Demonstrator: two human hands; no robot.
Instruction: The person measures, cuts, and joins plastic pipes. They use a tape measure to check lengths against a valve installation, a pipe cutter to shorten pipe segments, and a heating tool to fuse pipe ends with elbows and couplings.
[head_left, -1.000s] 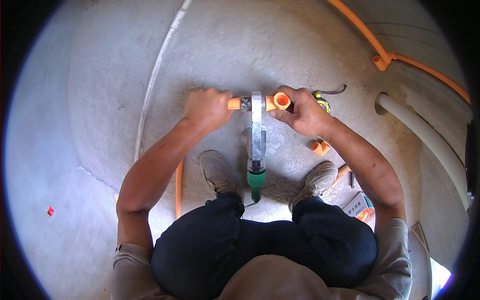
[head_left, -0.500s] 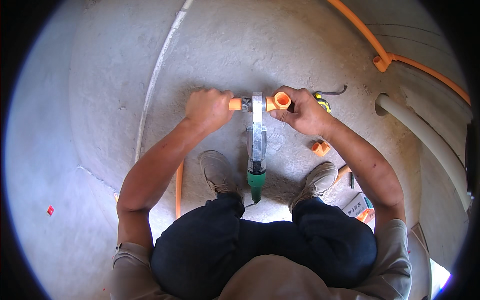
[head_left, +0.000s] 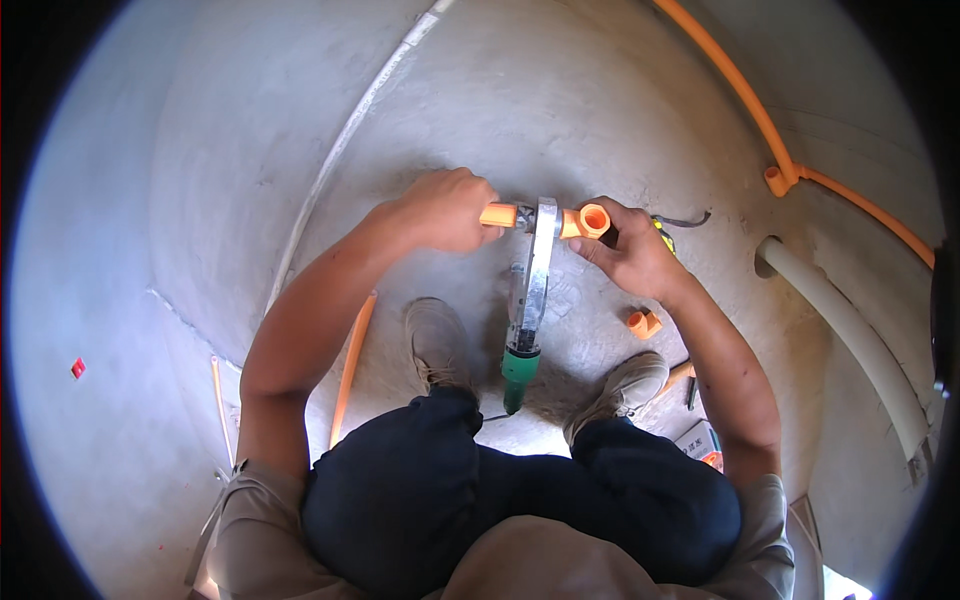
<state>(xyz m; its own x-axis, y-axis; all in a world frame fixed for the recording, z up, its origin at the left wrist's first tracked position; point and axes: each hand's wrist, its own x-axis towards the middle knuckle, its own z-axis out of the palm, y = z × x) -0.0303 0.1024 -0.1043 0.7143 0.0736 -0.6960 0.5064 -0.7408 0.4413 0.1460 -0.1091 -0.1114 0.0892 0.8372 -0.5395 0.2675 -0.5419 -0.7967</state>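
My left hand (head_left: 450,210) is closed around an orange pipe (head_left: 498,215), whose end meets the left side of a pipe fusion welder's heated head. The welder (head_left: 537,270) has a flat metal plate and a green handle (head_left: 520,366) pointing back between my shoes. On the plate's other side, my right hand (head_left: 638,255) grips an orange threaded pipe fitting (head_left: 590,221), its round opening facing up. Pipe, plate and fitting line up across the tool. The left fingertips are mostly hidden behind the hand.
Beyond my right hand lies a yellow tape measure (head_left: 664,235). A loose orange fitting (head_left: 644,323) sits near my right shoe. Orange piping (head_left: 740,85) runs at the far right, above a thick pale pipe (head_left: 850,310). A thin white pipe (head_left: 350,130) crosses the left; a box (head_left: 700,443) stands by my right knee.
The view has shifted and turned a little. The welder now leans, its head further right in view. Both hands keep their grips on the pipe and fitting at either side of it.
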